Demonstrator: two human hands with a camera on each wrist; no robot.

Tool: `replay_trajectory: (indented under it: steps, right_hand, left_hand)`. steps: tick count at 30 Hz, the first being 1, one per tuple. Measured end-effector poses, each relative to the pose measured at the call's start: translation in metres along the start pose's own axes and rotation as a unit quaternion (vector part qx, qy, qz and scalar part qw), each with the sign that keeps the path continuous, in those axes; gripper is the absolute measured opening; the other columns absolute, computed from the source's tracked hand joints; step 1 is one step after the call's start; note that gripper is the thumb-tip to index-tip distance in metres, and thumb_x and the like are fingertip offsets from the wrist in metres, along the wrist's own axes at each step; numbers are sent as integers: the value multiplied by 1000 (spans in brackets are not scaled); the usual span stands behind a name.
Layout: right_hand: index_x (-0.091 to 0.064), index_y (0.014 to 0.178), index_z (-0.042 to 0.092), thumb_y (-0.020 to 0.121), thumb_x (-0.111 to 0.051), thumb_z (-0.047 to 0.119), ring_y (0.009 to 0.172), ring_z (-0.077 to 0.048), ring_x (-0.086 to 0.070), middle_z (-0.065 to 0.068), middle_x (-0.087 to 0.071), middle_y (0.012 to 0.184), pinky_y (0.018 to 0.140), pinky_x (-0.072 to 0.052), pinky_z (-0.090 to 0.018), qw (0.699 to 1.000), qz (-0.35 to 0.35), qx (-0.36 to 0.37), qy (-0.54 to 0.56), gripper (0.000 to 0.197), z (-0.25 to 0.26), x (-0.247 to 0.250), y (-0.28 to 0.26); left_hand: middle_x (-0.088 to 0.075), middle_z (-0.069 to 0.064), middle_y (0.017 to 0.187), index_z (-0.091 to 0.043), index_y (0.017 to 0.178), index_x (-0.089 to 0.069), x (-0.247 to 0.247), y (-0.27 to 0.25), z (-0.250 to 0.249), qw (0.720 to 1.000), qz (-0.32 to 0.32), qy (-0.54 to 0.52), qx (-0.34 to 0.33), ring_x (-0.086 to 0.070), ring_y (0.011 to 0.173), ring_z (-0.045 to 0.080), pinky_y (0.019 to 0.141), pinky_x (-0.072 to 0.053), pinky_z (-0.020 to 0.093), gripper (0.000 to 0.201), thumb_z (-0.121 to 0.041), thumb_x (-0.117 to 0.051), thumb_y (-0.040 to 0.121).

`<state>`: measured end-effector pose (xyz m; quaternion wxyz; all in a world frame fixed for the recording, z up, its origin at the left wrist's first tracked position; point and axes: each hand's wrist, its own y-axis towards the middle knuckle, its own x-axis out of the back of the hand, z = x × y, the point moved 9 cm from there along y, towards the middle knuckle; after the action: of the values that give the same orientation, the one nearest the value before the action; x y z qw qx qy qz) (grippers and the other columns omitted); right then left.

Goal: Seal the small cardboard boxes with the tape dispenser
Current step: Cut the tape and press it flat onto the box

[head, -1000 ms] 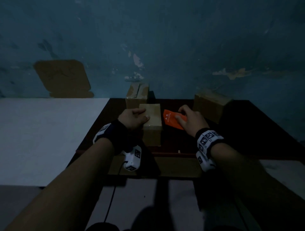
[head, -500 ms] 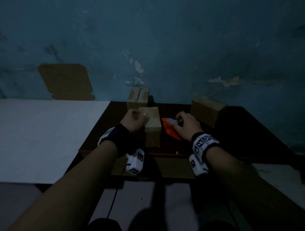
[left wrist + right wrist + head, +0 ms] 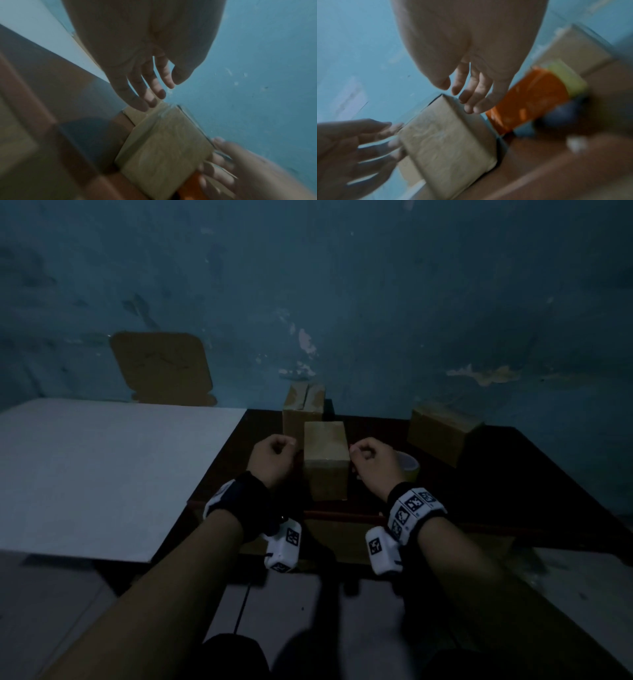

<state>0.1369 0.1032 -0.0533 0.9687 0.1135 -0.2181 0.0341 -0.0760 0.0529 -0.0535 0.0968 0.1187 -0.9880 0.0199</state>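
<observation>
Both hands have released: left hand (image 3: 274, 455) and right hand (image 3: 373, 462), grip loosely curled and empty, flank the small brown cardboard box (image 3: 325, 457) at frame centre.

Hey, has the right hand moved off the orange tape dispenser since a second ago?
Yes. The right hand has let go of the orange tape dispenser and moved left to the side of the middle box it was beside.

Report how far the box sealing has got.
Done: the middle brown cardboard box appears taped along its top, and the orange tape dispenser lies released beside it.
In hand: nothing; left hand and right hand flank that box.
Left: the rear box shows an open seam; the right box is unclear.
</observation>
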Motion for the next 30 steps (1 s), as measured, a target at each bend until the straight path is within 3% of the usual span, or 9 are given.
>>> replay_trajectory:
  steps: [4, 7, 10, 13, 17, 21, 24, 28, 30]
  right_hand:
    - [-64, 84, 18, 97, -54, 24, 74, -19, -64, -5, -65, 78, 68, -58, -33, 995, -47, -18, 89, 17, -9, -3, -14]
    - [-68, 75, 24, 94, -58, 29, 74, -18, -68, -3, -70, 76, 74, -59, -38, 992, -85, -20, 93, 22, -20, -2, -20]
    - [-69, 76, 30, 93, -59, 20, 81, -15, -69, 1, -72, 82, 81, -58, -39, 989, -91, -29, 113, 22, -31, -3, -25]
    - [-68, 85, 25, 92, -61, 14, 83, -15, -68, 0, -71, 85, 78, -58, -32, 990, -68, -17, 122, 15, -29, -5, -27]
    - [-64, 101, 22, 91, -60, 11, 86, -13, -68, -2, -69, 92, 72, -55, -23, 984, -28, -30, 172, 16, -28, -6, -24]
    - [-63, 114, 22, 92, -59, 9, 84, -10, -68, -2, -68, 89, 73, -56, -24, 984, 3, -14, 177, 26, -27, -5, -20]
    - [-63, 123, 21, 91, -62, 13, 88, -11, -68, -9, -66, 102, 79, -57, -27, 988, 32, 1, 152, 34, -28, -7, -16]
    - [-64, 122, 19, 86, -70, 13, 91, -8, -65, -4, -62, 105, 72, -52, -15, 992, 40, 18, 121, 38, -24, -5, -17]
    - [-65, 117, 19, 84, -73, 14, 87, -7, -66, 0, -62, 103, 71, -52, -15, 991, 39, 22, 123, 34, -23, -4, -16]
  left_hand:
    - [-65, 2, 104, -26, 99, -64, -6, -9, 2, 1000, 2, -18, -17, -60, 91, 14, 84, -51, 34, 14, -23, -51, 98]
    - [-65, -1, 109, -28, 105, -64, -9, -14, 6, 999, 0, -17, -27, -61, 96, 14, 84, -52, 33, 16, -22, -52, 97]
    - [-63, -4, 115, -30, 110, -65, -14, -19, 16, 998, 20, -64, -7, -61, 103, 13, 84, -54, 33, 22, -18, -52, 97]
    - [-62, -5, 118, -31, 109, -65, -15, -17, 18, 997, 25, -66, -18, -61, 105, 14, 85, -54, 34, 23, -15, -57, 94]
    - [-62, -6, 113, -29, 116, -61, -16, -12, 7, 996, 67, -34, -49, -61, 103, 14, 73, -50, 26, 30, -10, -57, 93]
    - [-56, -7, 126, -31, 121, -60, -21, -7, 0, 988, 116, 34, -96, -56, 112, 12, 86, -54, 33, 36, -11, -60, 92]
    - [-53, -11, 127, -33, 115, -63, -25, -5, 2, 984, 129, 61, -110, -52, 115, 8, 97, -50, 40, 31, -14, -63, 90]
    - [-54, -13, 124, -36, 108, -66, -24, -1, 5, 984, 124, 51, -115, -52, 118, 13, 99, -48, 44, 29, -14, -63, 90]
    - [-53, -13, 124, -37, 108, -65, -26, 0, 8, 985, 134, 48, -101, -52, 117, 14, 98, -49, 45, 29, -15, -63, 90]
